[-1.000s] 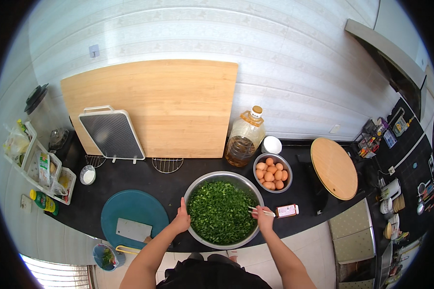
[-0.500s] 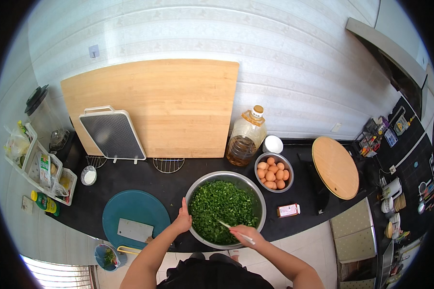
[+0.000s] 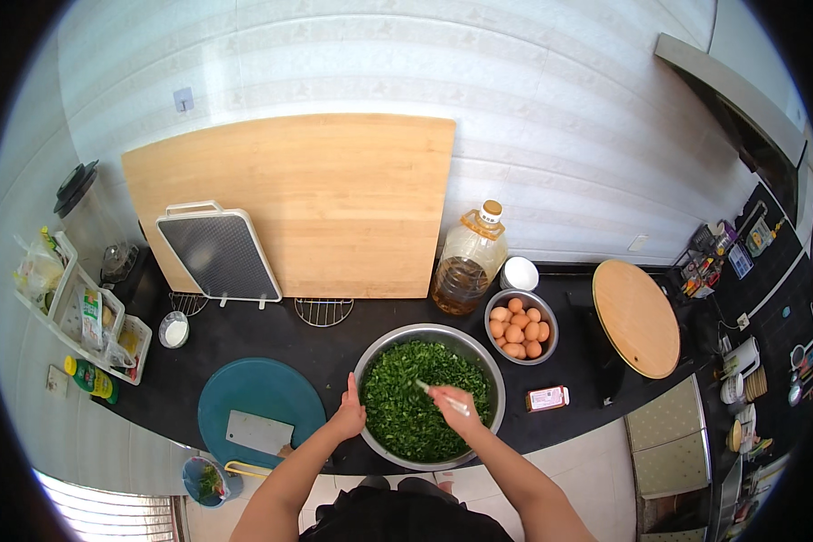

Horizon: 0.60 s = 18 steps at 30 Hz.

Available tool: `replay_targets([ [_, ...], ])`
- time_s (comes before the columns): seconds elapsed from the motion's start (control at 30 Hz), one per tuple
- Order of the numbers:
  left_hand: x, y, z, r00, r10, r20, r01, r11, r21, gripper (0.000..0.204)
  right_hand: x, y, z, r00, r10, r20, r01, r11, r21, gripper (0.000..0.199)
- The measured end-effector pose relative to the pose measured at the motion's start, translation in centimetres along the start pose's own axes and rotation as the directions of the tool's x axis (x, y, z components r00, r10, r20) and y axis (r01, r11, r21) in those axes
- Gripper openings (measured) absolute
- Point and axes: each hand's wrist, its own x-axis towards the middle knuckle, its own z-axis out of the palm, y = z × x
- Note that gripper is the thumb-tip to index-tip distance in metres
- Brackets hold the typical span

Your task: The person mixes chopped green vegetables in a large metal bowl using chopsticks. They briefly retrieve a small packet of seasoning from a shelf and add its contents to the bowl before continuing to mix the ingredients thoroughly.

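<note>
Finely chopped green leaves (image 3: 406, 411) fill a wide steel bowl (image 3: 497, 378) at the front of the counter. Over the greens, my right hand (image 3: 453, 406) is closed around pale chopsticks (image 3: 458, 406), whose far ends point up and left into the leaves. My left hand (image 3: 349, 415) lies against the bowl's left outer side, fingers stretched along it. To its left, a cleaver (image 3: 259, 432) rests on a round teal cutting board (image 3: 235, 384).
Behind the bowl stand an oil jug (image 3: 468, 266), a white tub (image 3: 519, 273) and a bowl of brown eggs (image 3: 551, 316). A small red-and-white package (image 3: 547, 398) lies to the right. Large wooden boards (image 3: 334, 199) lean on the wall. A small bin (image 3: 211, 481) stands below the counter's edge.
My right hand has moved up within the bowl, and the chopsticks have shifted with it toward the middle of the greens. My left hand keeps its place on the bowl's side.
</note>
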Motion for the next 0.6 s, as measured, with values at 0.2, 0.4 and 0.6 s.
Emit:
replay_targets([
  [0.2,0.3,-0.7,0.7,0.998,0.051,-0.041,-0.052,0.999,-0.016,0.086,-2.8,0.0,-5.6,0.995,0.095,-0.034,-0.097,0.993,-0.070,0.017],
  [0.4,0.3,-0.9,0.7,0.997,0.050,-0.052,-0.051,0.999,-0.002,0.084,3.8,2.3,-4.8,0.930,0.085,-0.356,-0.057,0.994,0.088,0.020],
  [0.6,0.2,-0.5,0.6,0.999,0.018,-0.045,-0.019,1.000,-0.015,0.084,1.0,1.7,-0.4,0.995,-0.048,0.087,0.044,0.998,0.051,0.019],
])
